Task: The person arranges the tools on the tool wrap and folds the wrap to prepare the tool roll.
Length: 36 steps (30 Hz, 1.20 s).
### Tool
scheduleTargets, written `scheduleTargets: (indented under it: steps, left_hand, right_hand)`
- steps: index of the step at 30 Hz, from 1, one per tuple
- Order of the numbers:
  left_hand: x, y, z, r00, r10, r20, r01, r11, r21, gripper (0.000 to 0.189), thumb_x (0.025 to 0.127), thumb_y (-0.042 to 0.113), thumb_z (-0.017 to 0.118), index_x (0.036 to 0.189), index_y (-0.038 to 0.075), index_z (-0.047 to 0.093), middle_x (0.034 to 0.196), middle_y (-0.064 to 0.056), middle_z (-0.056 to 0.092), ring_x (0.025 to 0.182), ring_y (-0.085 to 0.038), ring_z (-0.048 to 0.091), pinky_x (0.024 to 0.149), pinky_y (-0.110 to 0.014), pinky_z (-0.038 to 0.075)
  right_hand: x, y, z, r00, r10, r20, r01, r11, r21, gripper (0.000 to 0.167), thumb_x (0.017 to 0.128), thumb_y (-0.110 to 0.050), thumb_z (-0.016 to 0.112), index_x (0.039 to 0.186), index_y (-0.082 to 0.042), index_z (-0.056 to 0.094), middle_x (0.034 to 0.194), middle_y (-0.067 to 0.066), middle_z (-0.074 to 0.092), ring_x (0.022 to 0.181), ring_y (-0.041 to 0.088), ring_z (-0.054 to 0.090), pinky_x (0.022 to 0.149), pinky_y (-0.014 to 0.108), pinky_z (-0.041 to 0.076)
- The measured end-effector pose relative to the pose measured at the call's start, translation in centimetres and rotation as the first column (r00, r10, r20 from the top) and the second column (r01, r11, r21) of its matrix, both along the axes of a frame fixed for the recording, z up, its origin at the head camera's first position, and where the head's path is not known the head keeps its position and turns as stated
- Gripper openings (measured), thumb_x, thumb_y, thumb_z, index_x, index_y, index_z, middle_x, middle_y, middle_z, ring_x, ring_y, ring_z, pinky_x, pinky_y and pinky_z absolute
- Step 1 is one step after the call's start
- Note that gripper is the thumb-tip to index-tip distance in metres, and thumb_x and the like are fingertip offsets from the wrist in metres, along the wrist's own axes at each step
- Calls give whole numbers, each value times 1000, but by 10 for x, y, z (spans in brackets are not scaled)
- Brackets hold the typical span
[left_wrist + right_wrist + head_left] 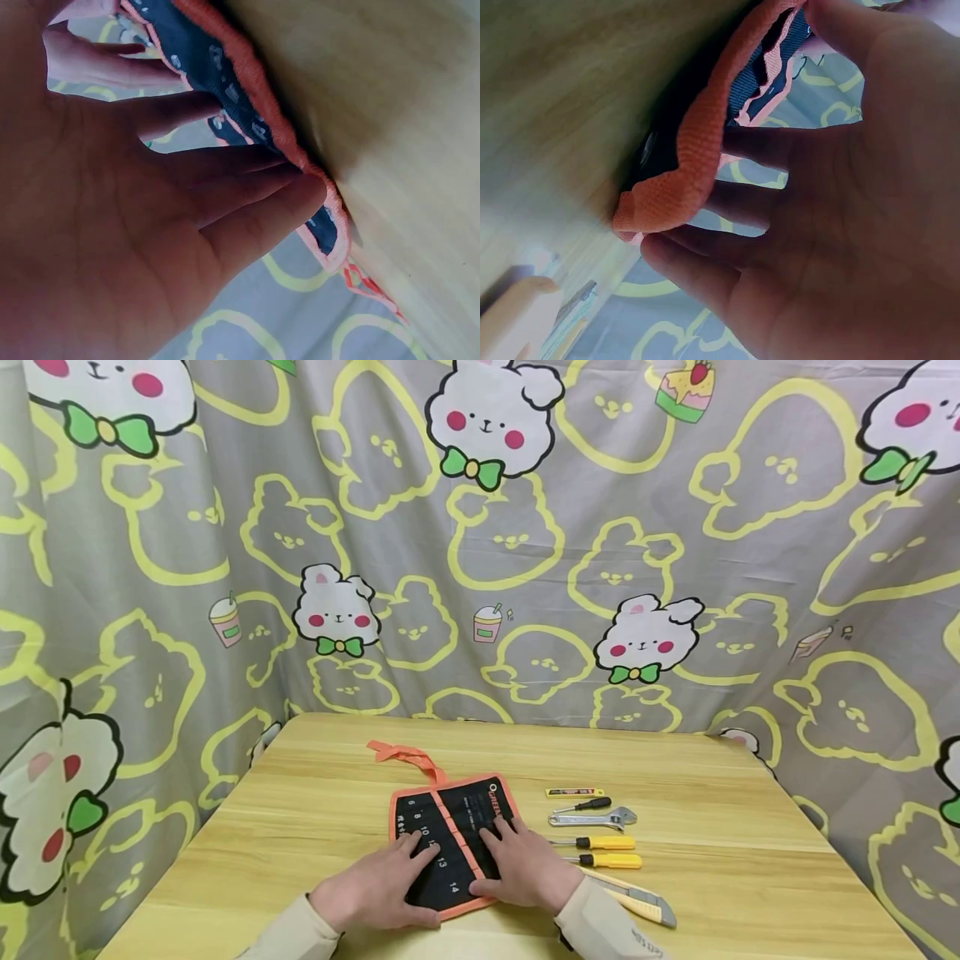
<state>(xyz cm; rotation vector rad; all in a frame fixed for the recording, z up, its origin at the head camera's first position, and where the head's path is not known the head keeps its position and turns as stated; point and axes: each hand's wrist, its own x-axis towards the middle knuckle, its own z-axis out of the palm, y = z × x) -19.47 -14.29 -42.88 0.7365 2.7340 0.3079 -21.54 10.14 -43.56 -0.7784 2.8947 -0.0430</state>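
Observation:
A black tool pouch [453,806] with orange edging and printed size numbers lies spread on the table, its orange tie strap [405,752] trailing off the far side. My left hand [378,877] rests on its left part, fingers extended over the numbers. On the right part lies my right hand [528,868], fingers spread, thumb near the orange middle band. In the left wrist view the left fingers [247,176] touch the pouch along its orange edge. The right wrist view has the right fingers [750,202] against the raised, wavy orange edge [697,157].
Right of the pouch lie a small yellow packet [574,792], a black-handled screwdriver [592,804], an adjustable wrench [596,818], two yellow-handled screwdrivers [611,842] and a utility knife [637,897] beside the right wrist. A patterned curtain [420,543] surrounds the wooden table [247,835].

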Motion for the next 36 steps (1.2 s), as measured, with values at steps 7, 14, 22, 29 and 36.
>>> scheduleTargets:
  steps: [7,14,22,29,36]
  left_hand:
    - [-2,-1,-2,1000,-14,5,14,1000,22,92,86,72,65,154,13,46,160,-24,38,146,-43,39,111,-60,41]
    - [-5,-4,-6,999,-42,16,41,999,24,88,88,68,66,156,17,44,163,-20,33,149,-43,33,111,-60,40]
    - [-6,-4,-7,998,-62,22,62,998,20,87,88,66,67,158,20,42,166,-17,30,152,-40,29,111,-59,42]
    - [-6,-2,-8,998,-62,34,61,998,25,87,88,66,68,158,21,41,166,-15,29,153,-39,27,111,-58,42]
    - [-6,-2,-8,997,-60,38,59,998,38,88,88,64,69,158,20,41,167,-15,28,154,-40,26,111,-58,42]
  right_hand:
    - [3,-2,3,1000,-19,-4,19,997,81,82,89,-74,58,145,-13,58,148,15,55,135,36,53,108,48,47]
    - [8,-1,4,999,-25,-38,29,993,114,83,87,-76,57,141,-13,62,142,14,60,129,35,58,104,47,50]
    - [12,2,4,999,-34,-41,39,991,129,83,87,-79,56,140,-15,62,141,13,61,127,35,59,103,48,51]
    - [8,21,5,999,3,-39,-2,999,36,76,91,-71,59,140,-13,62,142,14,60,127,35,59,103,52,50]
    - [8,62,5,990,22,-140,-31,998,-63,55,93,-52,69,129,-11,68,121,8,66,105,26,63,90,47,55]
